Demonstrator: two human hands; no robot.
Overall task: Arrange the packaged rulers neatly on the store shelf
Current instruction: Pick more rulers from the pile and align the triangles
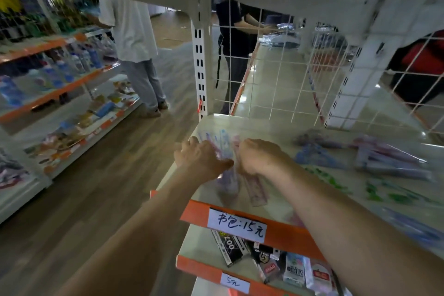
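My left hand (201,158) grips the fanned packaged rulers (222,138) and my right hand (262,158), just beside it, closes on a pink packet (255,190) near the front edge of the shelf (259,125), where I fear slick wrappers could slide apart and drop off.

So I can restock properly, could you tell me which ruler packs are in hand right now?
The fanned packs at the shelf corner, under the left hand and right hand; the pile further right lies untouched.
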